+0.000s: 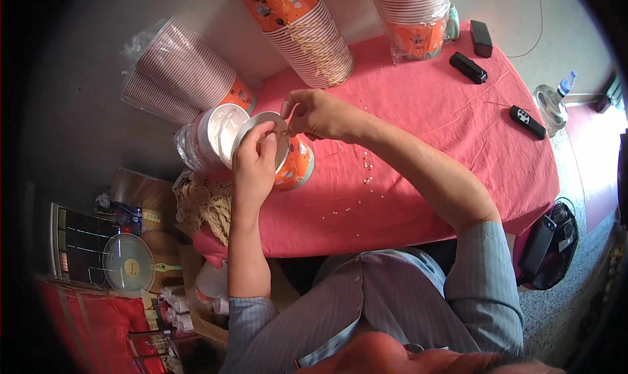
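An orange patterned paper bucket (300, 164) with a white inside leans on the table at the left, its mouth turned toward me. My left hand (256, 163) is closed on its near rim, fingers reaching over the opening. At the far right side of the rim, my right hand (316, 115) has its fingers bent in a pinch. What it pinches, if anything, is too small to make out. Right beside this bucket stands a white tub (224, 128) with plastic wrap around it.
Nested bucket stacks (186, 63) in plastic stand at the back left. Beige cords hang over a middle stack (311, 47); another wrapped stack (415, 20) stands farther right. A beige cord bundle (206, 207) hangs at the left edge. Small beads (366, 168) and black devices (468, 68) lie on the pink cloth.
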`<state>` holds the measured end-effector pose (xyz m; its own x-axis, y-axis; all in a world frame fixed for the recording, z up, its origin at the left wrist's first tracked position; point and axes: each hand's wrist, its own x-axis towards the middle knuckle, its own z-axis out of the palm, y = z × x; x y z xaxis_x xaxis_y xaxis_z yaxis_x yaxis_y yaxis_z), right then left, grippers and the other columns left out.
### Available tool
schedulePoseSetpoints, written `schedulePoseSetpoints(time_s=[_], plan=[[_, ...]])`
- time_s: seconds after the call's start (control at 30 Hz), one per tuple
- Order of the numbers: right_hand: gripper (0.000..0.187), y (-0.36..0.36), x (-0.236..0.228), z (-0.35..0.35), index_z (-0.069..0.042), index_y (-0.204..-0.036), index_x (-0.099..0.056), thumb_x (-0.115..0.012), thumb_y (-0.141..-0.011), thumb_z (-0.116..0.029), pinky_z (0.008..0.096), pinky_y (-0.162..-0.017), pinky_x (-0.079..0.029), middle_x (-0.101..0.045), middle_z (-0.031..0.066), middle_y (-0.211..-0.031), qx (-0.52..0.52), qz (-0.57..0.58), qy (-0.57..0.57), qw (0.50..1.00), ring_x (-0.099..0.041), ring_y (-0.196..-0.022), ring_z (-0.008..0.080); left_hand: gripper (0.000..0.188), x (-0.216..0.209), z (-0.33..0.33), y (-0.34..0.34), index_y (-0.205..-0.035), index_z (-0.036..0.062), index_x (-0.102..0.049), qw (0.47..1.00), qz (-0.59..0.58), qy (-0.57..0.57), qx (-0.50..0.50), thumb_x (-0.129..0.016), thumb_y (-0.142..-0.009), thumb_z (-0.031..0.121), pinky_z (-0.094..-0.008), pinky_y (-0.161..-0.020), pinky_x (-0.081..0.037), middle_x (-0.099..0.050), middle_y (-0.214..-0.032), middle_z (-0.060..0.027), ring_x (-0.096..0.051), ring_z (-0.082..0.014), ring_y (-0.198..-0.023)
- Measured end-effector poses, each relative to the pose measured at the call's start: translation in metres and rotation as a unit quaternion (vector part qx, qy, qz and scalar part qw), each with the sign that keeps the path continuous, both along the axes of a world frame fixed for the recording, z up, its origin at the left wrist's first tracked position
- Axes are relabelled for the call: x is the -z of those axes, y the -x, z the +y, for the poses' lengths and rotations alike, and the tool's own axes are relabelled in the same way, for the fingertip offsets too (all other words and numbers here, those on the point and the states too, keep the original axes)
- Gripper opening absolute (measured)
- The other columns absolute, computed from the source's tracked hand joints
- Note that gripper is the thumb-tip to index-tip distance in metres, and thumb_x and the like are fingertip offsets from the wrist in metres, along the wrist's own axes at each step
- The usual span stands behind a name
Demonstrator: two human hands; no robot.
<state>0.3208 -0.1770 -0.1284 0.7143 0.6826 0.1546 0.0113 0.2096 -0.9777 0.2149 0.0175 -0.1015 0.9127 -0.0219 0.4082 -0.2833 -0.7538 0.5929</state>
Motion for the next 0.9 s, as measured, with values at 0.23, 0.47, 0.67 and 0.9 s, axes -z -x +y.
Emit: schedulePoseSetpoints(time_s=[0.23, 0.47, 0.67, 0.9], plan=[[0.025, 0.002, -0.002, -0.003, -0.003, -0.114, -0.066, -0.074, -0.09, 0.0, 0.0266, -0.056, -0.044, -0.068, 0.004, -0.083, 0.001, -0.003, 0.001, 1.0, -0.058, -0.067, 0.0088, 0.041, -0.012, -0.011, 0.013, -0.146, -0.008, -0.059, 0.971, 0.13, 0.199, -0.014, -0.057, -0.109, 0.01, -0.0261, -0.067, -0.054, -0.071, -0.136, -0.0231, -0.064, -0.0096, -0.069], [0.024, 0.002, -0.001, 0.001, -0.004, -0.112, -0.066, -0.076, -0.09, 0.001, 0.026, -0.055, -0.044, -0.068, 0.0026, -0.083, 0.005, -0.011, -0.005, 1.0, -0.057, -0.066, 0.0082, 0.026, -0.01, -0.012, 0.008, -0.131, -0.0063, -0.065, 0.965, 0.153, 0.214, 0.0, -0.057, -0.109, 0.006, -0.0242, -0.062, -0.051, -0.074, -0.108, -0.0079, -0.058, -0.0071, -0.064], [0.025, 0.001, -0.001, 0.001, -0.004, -0.112, -0.066, -0.076, -0.09, 0.001, 0.026, -0.055, -0.043, -0.067, 0.0021, -0.082, 0.002, -0.013, 0.001, 1.0, -0.057, -0.066, 0.0078, 0.022, -0.006, -0.011, 0.007, -0.124, -0.0041, -0.068, 0.971, 0.153, 0.185, 0.016, -0.063, -0.109, 0.011, -0.0248, -0.06, -0.049, -0.07, -0.094, -0.0027, -0.055, -0.0051, -0.065], [0.024, 0.003, -0.002, 0.001, -0.004, -0.112, -0.066, -0.076, -0.09, 0.0, 0.0261, -0.056, -0.043, -0.067, 0.0022, -0.082, 0.004, -0.013, 0.011, 1.0, -0.057, -0.066, 0.0078, 0.012, -0.008, -0.011, 0.006, -0.111, -0.0012, -0.064, 0.97, 0.145, 0.197, 0.005, -0.058, -0.112, 0.009, -0.025, -0.059, -0.047, -0.068, -0.089, -0.0024, -0.055, -0.0049, -0.065]])
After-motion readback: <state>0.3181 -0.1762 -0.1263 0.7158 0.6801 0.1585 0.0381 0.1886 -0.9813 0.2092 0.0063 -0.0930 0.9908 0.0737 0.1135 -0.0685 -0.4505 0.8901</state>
